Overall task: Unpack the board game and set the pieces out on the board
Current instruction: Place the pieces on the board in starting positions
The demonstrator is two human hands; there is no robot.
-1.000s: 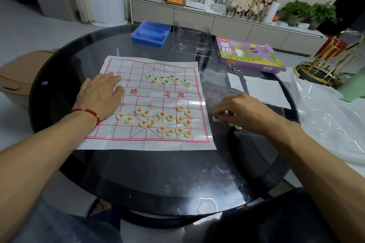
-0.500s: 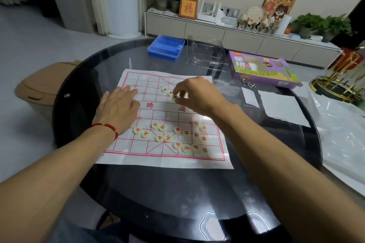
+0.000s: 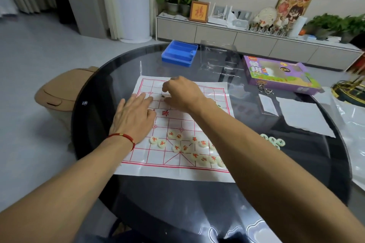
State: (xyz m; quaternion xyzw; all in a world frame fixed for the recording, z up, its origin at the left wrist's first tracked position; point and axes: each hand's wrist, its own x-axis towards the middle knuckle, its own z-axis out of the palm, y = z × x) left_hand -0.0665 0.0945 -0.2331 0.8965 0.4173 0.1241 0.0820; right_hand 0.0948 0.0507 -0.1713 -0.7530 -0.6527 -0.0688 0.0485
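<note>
A white paper board with a red grid lies on the round black glass table. Several cream pieces with red characters sit in a loose cluster on its near half. My left hand lies flat and open on the board's left side. My right hand hovers over the far left squares, its thumb and fingers curled around a dark-marked piece. A few green-marked pieces lie off the board to the right. My right forearm hides other pieces on the far side.
A purple game box lies at the far right, a blue tray and a clear plastic lid at the back. White paper sheets and a plastic bag lie to the right. A tan bin stands left of the table.
My right hand left the loose pile right of the board, crossed over the far rows and now sits at the far left squares. The left hand stayed flat.
</note>
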